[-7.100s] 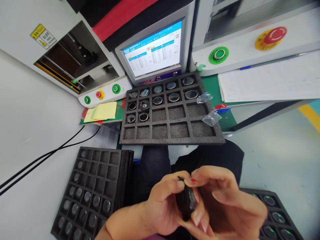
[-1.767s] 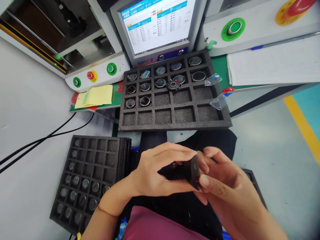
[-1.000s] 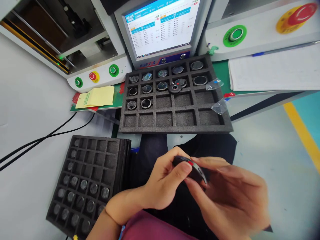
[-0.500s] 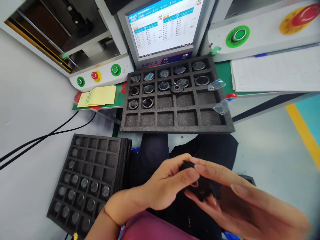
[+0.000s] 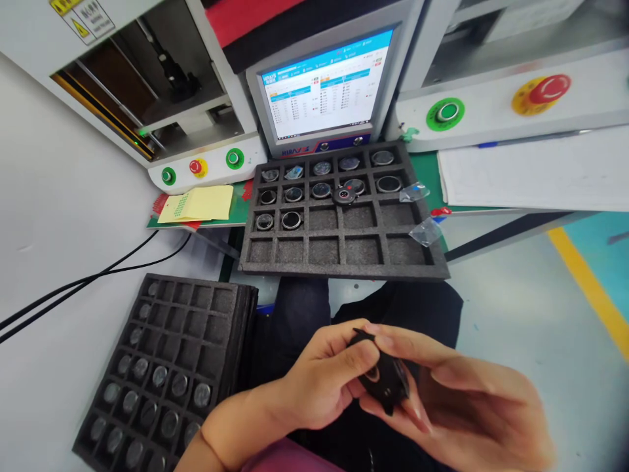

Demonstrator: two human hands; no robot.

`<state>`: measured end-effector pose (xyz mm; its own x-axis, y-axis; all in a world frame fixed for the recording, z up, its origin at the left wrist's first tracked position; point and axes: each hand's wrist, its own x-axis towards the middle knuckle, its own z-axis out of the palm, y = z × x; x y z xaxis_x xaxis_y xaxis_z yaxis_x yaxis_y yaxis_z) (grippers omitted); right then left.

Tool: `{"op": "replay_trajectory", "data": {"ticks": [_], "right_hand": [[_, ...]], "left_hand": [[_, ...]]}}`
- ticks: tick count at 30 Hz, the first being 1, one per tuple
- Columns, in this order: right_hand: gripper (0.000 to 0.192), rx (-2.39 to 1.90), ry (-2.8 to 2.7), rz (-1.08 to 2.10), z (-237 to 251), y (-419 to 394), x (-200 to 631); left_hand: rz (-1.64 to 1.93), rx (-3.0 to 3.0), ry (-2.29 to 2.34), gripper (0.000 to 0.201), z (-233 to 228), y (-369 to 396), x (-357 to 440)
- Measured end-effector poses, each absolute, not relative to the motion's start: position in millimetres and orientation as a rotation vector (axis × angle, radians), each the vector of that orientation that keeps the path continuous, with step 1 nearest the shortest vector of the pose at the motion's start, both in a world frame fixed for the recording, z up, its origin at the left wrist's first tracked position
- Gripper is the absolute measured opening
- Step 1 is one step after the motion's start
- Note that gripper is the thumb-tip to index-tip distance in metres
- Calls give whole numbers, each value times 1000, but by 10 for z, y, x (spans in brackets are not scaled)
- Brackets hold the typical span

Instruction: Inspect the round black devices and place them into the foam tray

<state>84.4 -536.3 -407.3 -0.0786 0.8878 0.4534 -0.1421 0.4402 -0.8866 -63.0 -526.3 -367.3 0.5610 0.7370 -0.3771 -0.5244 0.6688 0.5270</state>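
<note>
Above my lap, a small black watch case is held between both hands. My left hand pinches its left side, with the thumb across the face turned toward me. The fingers of my right hand close on its upper edge and underside. Part of the case is hidden by the fingers. In front of me lies a dark foam tray with round watch parts in several pockets of its upper rows. A black round piece with metal contacts rests across a pocket divider there.
At lower left stands a stack of foam trays partly filled with round parts. Behind are a monitor, machines with green buttons and red stop buttons, yellow paper, white sheets and plastic film scraps.
My view has shifted upward, showing more of the machines. Both hands still hold the watch case, which is turned so more of its side shows; my right hand has drawn in closer around it.
</note>
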Motion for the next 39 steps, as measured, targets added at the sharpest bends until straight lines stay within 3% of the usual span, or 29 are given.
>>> {"op": "replay_trajectory", "data": {"ticks": [3, 9, 16, 29, 39], "right_hand": [[43, -579, -1431, 973, -3939, -5330, 831], [29, -406, -1390, 908, -3813, -5250, 738], [27, -385, -1229, 873, -3843, -5314, 609], [47, -476, -1143, 768, -3869, -5361, 549], [46, -369, -1198, 862, -3814, -5314, 542]], "left_hand": [[764, 303, 554, 41, -3637, -5291, -609], [880, 286, 328, 34, -3613, -5370, -548], [921, 318, 287, 33, -3568, -5399, -532], [901, 300, 256, 31, -3512, -5369, -524], [927, 250, 269, 27, -3472, -5402, -552]]}}
